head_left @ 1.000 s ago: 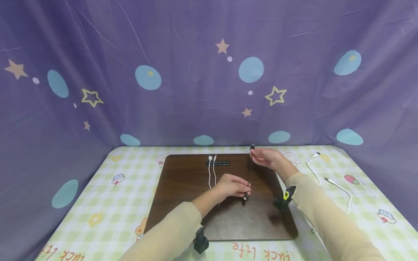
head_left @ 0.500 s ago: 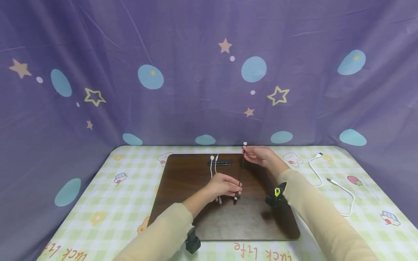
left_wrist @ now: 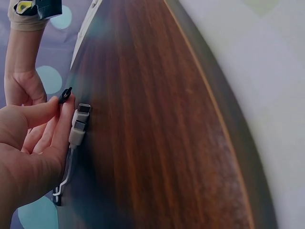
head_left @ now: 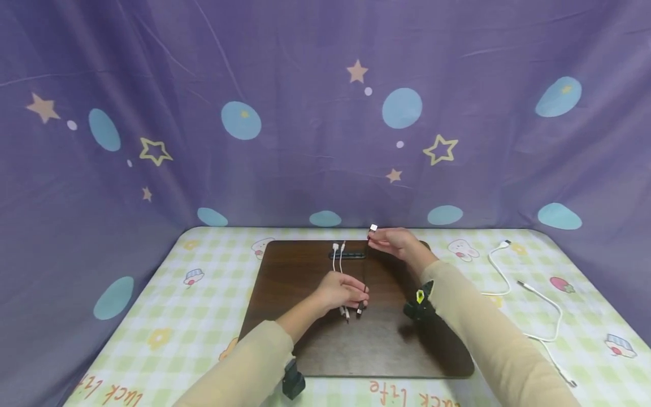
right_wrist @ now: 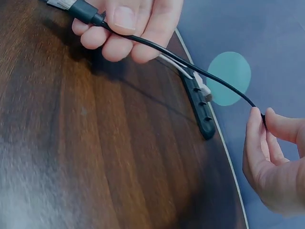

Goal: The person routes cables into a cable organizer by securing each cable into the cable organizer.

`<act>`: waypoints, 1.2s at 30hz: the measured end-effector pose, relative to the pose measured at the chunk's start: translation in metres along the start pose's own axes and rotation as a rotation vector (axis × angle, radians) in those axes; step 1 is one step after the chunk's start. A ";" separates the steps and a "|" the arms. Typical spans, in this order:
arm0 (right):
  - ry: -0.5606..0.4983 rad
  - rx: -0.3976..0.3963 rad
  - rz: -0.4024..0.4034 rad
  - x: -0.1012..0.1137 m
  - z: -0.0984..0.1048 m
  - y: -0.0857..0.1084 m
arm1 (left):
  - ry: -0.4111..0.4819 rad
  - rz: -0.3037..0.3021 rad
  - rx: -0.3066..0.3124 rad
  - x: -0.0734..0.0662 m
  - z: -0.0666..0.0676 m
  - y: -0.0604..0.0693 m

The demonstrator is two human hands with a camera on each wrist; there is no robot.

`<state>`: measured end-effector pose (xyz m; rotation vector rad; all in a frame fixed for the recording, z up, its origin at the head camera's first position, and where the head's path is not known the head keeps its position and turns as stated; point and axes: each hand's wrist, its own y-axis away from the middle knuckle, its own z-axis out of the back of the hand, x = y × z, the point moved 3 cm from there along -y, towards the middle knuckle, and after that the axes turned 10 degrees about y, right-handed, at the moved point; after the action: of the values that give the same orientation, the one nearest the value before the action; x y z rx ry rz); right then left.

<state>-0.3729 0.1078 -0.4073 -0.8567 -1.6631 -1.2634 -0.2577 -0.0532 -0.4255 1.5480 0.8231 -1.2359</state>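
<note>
Left hand point(head_left: 342, 291) and right hand point(head_left: 394, 243) pinch the black cable point(right_wrist: 209, 75), unclipped; two white cables point(head_left: 341, 262) look seated in the clip point(right_wrist: 198, 108) at twelve o'clock; loose cables point(head_left: 561, 314) remain at three.

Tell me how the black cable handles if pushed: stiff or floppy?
Probably bendy: the black cable bows between the left hand and right hand, so pushing may buckle it. Likely light, being thin. Its plug is thicker, so a freed end might droop.

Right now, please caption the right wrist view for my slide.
Left hand and right hand holding a black cable above a brown board.
</note>
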 end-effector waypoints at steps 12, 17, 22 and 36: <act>0.023 -0.039 0.022 -0.006 -0.022 -0.013 | -0.037 -0.047 -0.027 -0.001 0.009 0.009; 0.074 -0.047 -0.013 -0.007 -0.032 -0.013 | -0.072 -0.039 -0.043 -0.001 0.011 0.012; 0.098 -0.064 -0.005 -0.019 -0.031 -0.033 | -0.100 -0.020 -0.073 -0.001 0.013 0.016; 0.458 -0.217 0.246 -0.015 -0.038 -0.025 | -0.120 -0.013 -0.177 -0.008 0.018 0.021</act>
<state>-0.3807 0.0649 -0.4257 -0.7973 -1.0429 -1.3592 -0.2466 -0.0760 -0.4128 1.3160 0.8420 -1.2193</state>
